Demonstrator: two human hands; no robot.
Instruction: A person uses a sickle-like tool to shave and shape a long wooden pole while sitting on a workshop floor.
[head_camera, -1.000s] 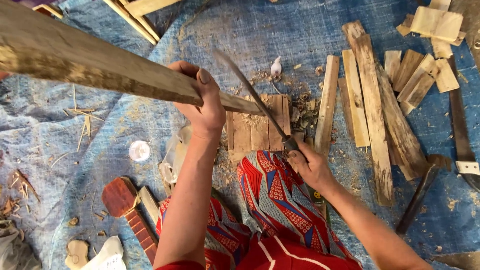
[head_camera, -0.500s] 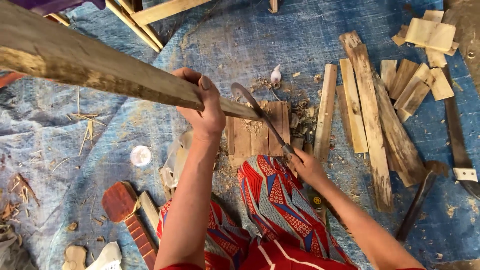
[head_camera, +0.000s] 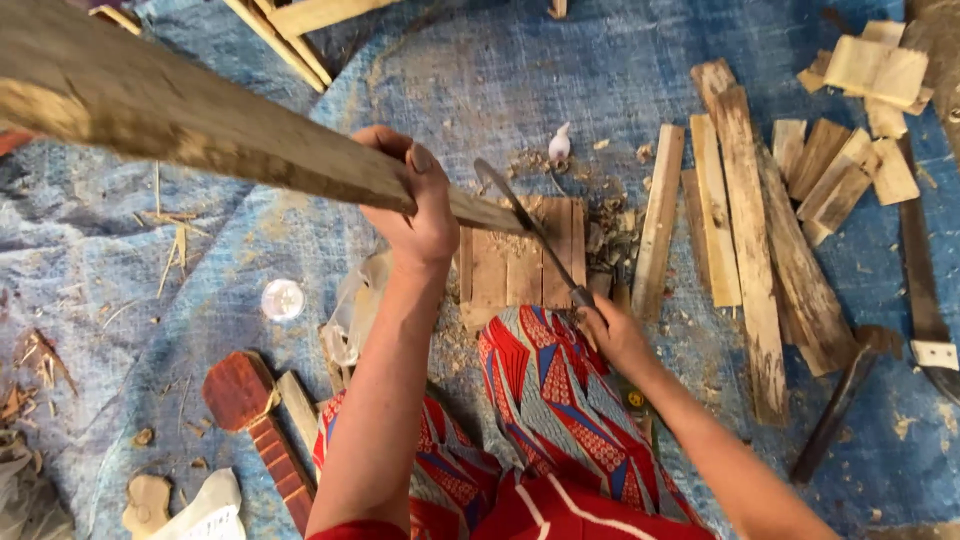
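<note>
Wooden and long, the plank (head_camera: 200, 130) runs from the upper left down to the small slatted board (head_camera: 520, 262), its long axis slanting towards the person's lap, its low end resting on that board. The left hand (head_camera: 420, 205) is wrapped tight around the plank just left of the slatted board, fingers curled over the top edge. The right hand (head_camera: 610, 335) sits just below the slatted board's right corner, fist closed on the handle of a curved knife (head_camera: 525, 230); the blade slants up and left across the board and meets the plank's low end right beside the left hand. The left hand is thus the nearer one to the plank. Loose wood strips (head_camera: 740, 230) lie right of the slatted board on the blue tarp (head_camera: 560, 70)
</note>
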